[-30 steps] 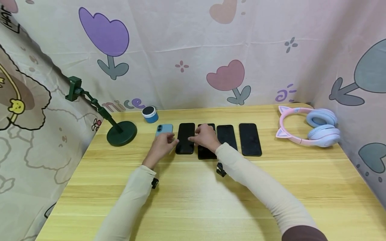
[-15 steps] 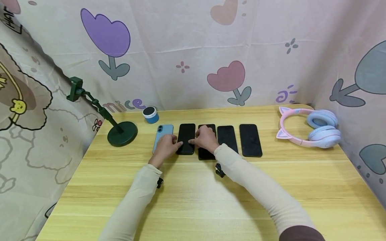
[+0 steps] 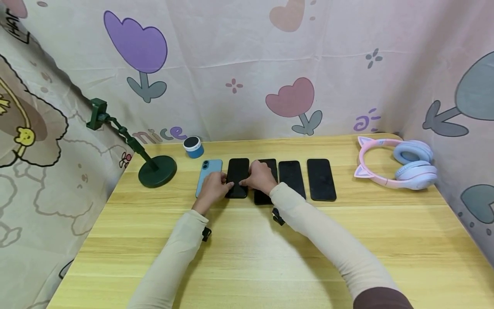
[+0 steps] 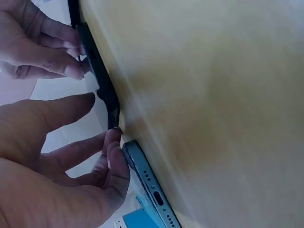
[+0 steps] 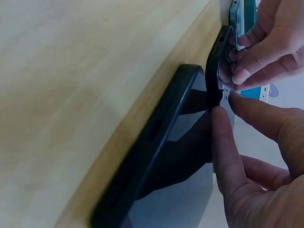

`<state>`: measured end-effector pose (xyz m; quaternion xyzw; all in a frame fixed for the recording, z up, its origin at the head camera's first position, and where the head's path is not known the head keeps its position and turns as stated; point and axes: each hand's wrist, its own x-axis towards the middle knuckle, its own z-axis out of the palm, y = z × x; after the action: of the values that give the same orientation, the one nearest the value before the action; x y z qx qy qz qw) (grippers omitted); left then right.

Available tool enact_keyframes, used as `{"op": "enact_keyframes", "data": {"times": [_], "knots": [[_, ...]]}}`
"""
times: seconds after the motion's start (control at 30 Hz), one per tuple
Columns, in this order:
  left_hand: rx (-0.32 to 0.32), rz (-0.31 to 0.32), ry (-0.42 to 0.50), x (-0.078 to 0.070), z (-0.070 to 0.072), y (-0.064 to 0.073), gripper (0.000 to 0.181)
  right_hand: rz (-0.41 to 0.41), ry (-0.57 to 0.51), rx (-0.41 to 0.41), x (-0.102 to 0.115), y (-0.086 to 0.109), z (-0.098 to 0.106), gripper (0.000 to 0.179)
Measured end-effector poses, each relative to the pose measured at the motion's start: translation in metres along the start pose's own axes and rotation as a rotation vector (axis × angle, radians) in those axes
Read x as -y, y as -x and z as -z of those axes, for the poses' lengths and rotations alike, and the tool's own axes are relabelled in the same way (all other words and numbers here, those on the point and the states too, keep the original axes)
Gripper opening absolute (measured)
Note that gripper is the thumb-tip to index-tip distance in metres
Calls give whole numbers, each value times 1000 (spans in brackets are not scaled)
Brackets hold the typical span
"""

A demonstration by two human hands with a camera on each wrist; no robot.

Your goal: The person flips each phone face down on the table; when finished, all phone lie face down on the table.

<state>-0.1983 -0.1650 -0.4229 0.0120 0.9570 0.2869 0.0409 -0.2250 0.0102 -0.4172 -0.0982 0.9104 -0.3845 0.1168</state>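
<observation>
A black smartphone (image 3: pixel 238 168) lies screen up on the table, second from the left in a row of phones. My left hand (image 3: pixel 211 189) has its fingertips at the phone's left edge and its thumb over the screen; the left wrist view shows those fingers (image 4: pixel 113 135) right at the black edge. From the other side my right hand (image 3: pixel 261 177) holds the right edge, its index finger (image 5: pixel 221 130) along the side and the thumb above the glass. A light blue phone (image 3: pixel 206 168), back up, lies partly under my left hand. Another black phone (image 3: pixel 263 197) is partly covered by my right hand.
Two more black phones, one mid-row (image 3: pixel 291 174) and one at the end (image 3: pixel 321 180), lie to the right. A blue jar (image 3: pixel 194 150) and a dark green stand (image 3: pixel 157 171) are at the back left. Cat-ear headphones (image 3: pixel 414 171) lie at the back right.
My left hand has moved right, from beside the light blue phone to the black phone's left edge. My right hand has shifted slightly left, its fingers now at the right edge.
</observation>
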Motion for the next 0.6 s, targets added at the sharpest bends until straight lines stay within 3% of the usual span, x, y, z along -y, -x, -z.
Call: {"op": "enact_keyframes", "data": {"times": [0.2, 0.4, 0.6], "knots": [[9, 33, 21, -2, 1, 0, 33, -5, 44, 15, 4, -2, -1, 55], [-11, 82, 50, -3, -1, 0, 29, 5, 33, 24, 5, -1, -2, 54], [-44, 88, 87, -3, 0, 3, 32, 12, 31, 22, 5, -1, -2, 50]]}}
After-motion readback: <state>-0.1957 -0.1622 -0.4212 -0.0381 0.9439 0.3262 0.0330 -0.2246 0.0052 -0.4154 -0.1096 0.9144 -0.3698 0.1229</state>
